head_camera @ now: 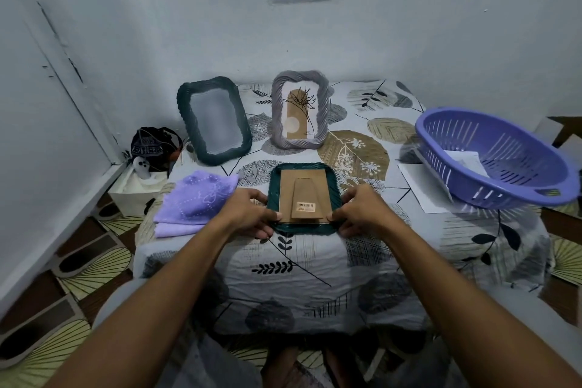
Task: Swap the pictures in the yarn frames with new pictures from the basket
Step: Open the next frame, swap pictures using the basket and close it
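A dark green yarn frame lies face down at the table's front middle, with its brown backing board and stand flap showing. My left hand pinches the board's near left corner and my right hand pinches its near right corner. Behind it, a dark teal yarn frame leans upright with a blank grey pane. A grey yarn frame stands to its right with a plant drawing inside. The purple basket at the right holds white paper sheets.
A folded purple cloth lies left of the face-down frame. A white sheet sticks out from under the basket. The table wears a leaf-print cloth. A dark bag sits on a white box by the left wall.
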